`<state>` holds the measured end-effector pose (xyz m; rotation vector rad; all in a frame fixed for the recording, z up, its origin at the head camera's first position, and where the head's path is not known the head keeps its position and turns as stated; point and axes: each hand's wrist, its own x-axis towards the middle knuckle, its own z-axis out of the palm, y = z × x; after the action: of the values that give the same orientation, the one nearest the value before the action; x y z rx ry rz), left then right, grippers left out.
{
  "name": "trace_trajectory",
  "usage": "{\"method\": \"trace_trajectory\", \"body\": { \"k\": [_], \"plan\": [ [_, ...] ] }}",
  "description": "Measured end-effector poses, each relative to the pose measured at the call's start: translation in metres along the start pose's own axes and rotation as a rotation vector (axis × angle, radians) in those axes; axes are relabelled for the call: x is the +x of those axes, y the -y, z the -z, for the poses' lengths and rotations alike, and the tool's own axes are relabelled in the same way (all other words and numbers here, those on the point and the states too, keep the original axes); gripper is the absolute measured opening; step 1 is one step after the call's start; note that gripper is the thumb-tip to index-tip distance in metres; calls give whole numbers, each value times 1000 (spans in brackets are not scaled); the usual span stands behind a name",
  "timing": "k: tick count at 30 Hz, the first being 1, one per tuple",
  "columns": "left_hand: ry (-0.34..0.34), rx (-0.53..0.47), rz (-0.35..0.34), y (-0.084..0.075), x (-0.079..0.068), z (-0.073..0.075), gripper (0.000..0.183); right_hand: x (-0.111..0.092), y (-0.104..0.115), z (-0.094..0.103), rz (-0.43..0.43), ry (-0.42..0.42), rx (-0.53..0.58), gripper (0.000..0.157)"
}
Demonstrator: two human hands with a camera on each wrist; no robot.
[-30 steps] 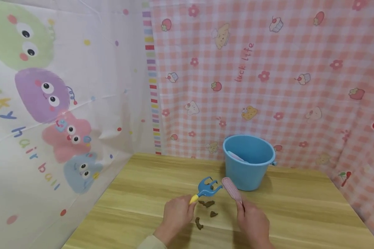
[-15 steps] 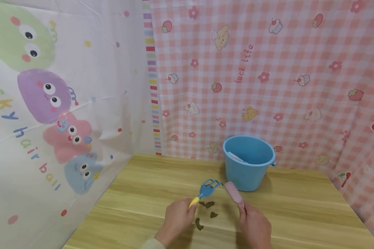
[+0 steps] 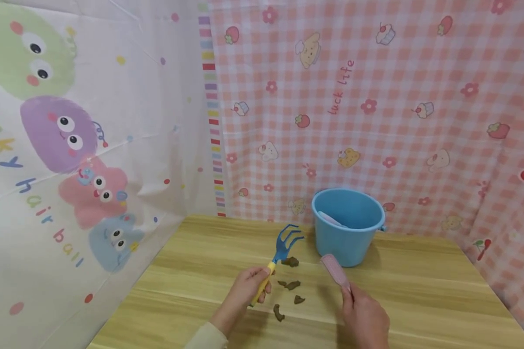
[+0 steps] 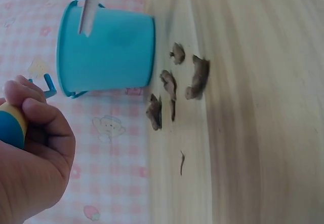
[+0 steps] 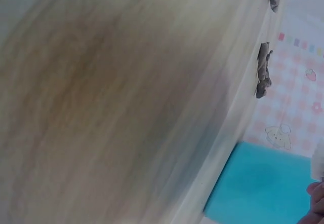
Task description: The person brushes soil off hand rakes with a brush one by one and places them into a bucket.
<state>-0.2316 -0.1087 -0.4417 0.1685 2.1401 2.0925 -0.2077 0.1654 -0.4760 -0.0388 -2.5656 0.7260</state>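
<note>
In the head view my left hand grips the yellow handle of a small hand rake, its blue curved tines raised toward the back. My right hand holds a pink brush by its handle, the flat head pointing up and left. Several brown lumps lie on the table between and ahead of the hands, one partly behind the rake. The left wrist view shows the lumps and a thin dark sliver. Only fingertips of my right hand appear in the right wrist view.
A blue bucket stands at the back of the wooden table, right of the middle, with a pale object inside. A pink checked cloth hangs behind it, and a white cartoon-print sheet on the left.
The rake has lifted and tilted upright, its tines moving back, away from the farthest lump. My right hand and the brush have shifted slightly right. The bucket and lumps look unmoved.
</note>
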Motion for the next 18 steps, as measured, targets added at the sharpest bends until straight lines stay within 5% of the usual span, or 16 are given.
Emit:
{"method": "trace_trajectory", "body": {
  "k": [7, 18],
  "plan": [
    [13, -64, 41, -6, 6, 2, 34, -1, -4, 8, -29, -25, 5, 23],
    [-45, 64, -37, -17, 28, 8, 35, -2, -18, 15, -127, 88, -7, 20]
  ]
}}
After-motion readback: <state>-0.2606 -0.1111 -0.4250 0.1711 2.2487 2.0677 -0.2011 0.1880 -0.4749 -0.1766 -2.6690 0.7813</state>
